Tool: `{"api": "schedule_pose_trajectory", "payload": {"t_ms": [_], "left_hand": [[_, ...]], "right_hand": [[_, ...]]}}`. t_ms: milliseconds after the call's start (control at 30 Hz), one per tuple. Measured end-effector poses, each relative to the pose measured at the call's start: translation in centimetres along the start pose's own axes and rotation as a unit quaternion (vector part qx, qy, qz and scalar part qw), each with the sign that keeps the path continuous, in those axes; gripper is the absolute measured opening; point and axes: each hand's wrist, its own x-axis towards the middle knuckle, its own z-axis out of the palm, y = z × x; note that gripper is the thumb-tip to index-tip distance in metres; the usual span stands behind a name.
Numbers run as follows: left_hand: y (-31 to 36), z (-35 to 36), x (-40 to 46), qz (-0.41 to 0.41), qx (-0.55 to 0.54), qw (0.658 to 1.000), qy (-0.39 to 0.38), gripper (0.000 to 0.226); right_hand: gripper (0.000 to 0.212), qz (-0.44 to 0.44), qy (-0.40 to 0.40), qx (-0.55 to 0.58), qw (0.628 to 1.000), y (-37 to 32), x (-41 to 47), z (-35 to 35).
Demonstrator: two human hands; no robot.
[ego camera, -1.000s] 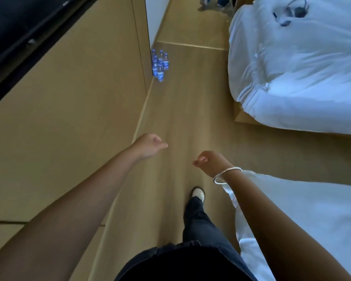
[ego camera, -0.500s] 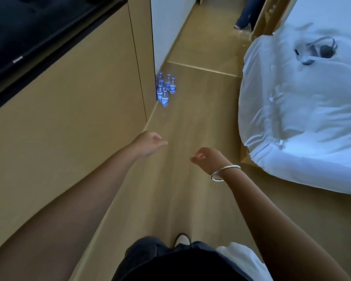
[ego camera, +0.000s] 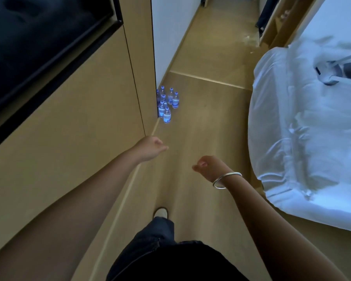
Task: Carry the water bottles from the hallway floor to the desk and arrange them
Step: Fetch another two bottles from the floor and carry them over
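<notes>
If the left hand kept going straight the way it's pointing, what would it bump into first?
Probably the water bottles on the floor by the wall corner; only bare floor shows between them and the left hand, though depth is unclear.

Bottles (ego camera: pixel 167 104): cluster partly behind panel (ego camera: pixel 138 63) edge, exact count unclear, labels too small to read. Bed (ego camera: pixel 304 126) cut by right edge. Both hands' fingertips curled from sight.
</notes>
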Motion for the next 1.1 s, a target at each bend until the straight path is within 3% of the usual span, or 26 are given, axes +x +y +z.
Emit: {"api": "schedule_pose_trajectory", "payload": {"t_ms": [300,633,1100], "left_hand": [[2.1,-4.8,12.8,-0.002,0.027,0.998,-0.055,0.023],[8.0,-3.3,25.2,-0.021,0.013,0.996,-0.087,0.021],[20.6,-2.3,43.2,-0.059,-0.018,0.998,-0.031,0.025]], "right_hand": [[0.030,0.032,-0.002,0.036,0.999,-5.2,11.7,-2.7],[0.035,0.062,-0.024,0.019,0.998,-2.1,22.8,-10.2],[0.034,0.000,-0.057,-0.004,0.998,-0.2,42.8,-26.1]]}}
